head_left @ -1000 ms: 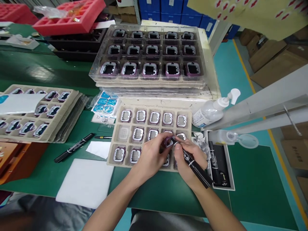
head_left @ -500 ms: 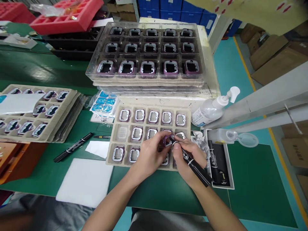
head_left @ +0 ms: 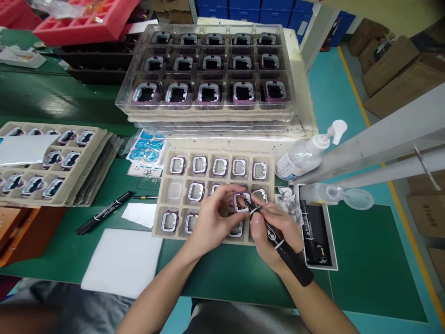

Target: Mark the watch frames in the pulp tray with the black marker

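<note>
The left hand (head_left: 212, 220) pinches a small purple square frame with a silvery rim (head_left: 241, 202) just above the beige pulp tray (head_left: 163, 195), while the right hand (head_left: 274, 229) is closed around a black marker pen (head_left: 283, 246), tip on the frame. The tip could skid off the narrow rim if the pinch loosens. Both wrists angle inward, fingers curled over the tray.
</note>
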The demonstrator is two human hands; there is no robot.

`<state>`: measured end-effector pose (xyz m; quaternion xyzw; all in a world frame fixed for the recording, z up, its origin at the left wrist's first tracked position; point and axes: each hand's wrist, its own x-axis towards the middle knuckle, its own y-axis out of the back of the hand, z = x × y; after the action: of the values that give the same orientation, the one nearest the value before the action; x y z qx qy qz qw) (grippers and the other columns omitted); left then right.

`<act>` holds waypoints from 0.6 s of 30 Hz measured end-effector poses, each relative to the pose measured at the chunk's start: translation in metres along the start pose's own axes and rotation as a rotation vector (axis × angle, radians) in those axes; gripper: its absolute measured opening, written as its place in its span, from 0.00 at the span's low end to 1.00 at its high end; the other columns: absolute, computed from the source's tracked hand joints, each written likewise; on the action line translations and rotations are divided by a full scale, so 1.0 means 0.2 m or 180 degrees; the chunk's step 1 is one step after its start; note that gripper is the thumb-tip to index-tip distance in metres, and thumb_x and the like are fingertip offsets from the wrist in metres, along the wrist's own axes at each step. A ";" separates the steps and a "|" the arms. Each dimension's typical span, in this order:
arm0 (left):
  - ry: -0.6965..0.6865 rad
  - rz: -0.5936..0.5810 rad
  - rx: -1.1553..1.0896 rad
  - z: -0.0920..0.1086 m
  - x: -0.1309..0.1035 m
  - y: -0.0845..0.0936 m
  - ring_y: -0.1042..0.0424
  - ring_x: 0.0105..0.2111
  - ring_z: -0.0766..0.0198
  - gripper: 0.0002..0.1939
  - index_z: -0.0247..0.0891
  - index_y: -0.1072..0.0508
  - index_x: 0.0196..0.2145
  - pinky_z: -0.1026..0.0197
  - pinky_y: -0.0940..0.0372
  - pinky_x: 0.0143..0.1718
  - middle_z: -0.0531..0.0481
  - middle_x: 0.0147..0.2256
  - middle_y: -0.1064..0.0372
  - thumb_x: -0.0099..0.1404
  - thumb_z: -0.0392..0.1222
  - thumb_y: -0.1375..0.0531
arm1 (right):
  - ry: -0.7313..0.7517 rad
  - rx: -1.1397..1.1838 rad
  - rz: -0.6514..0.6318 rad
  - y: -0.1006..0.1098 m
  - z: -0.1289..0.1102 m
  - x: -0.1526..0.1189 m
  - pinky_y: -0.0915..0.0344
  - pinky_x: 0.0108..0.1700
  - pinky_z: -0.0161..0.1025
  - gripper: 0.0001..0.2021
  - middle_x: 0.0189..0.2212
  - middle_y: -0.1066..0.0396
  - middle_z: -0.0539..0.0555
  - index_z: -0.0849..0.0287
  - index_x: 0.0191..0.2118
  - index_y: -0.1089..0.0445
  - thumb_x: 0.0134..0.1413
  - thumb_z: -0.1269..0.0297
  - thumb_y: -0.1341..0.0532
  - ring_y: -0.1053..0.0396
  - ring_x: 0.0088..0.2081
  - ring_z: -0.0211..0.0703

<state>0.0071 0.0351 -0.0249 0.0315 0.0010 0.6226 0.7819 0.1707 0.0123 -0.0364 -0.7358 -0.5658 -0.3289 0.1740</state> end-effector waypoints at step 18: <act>-0.0055 0.0216 0.0332 0.01 -0.02 -0.03 0.17 0.40 0.63 0.21 0.37 0.23 0.54 0.66 0.23 0.40 0.46 0.42 0.17 0.65 0.32 0.27 | -0.0061 0.0005 0.0037 0.00 0.00 0.00 0.13 0.49 0.51 0.16 0.33 0.25 0.51 0.57 0.47 0.30 0.60 0.84 0.34 0.16 0.41 0.50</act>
<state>0.0123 0.0288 -0.0226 0.0776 0.0256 0.6476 0.7576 0.1709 0.0128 -0.0361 -0.7420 -0.5635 -0.3204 0.1711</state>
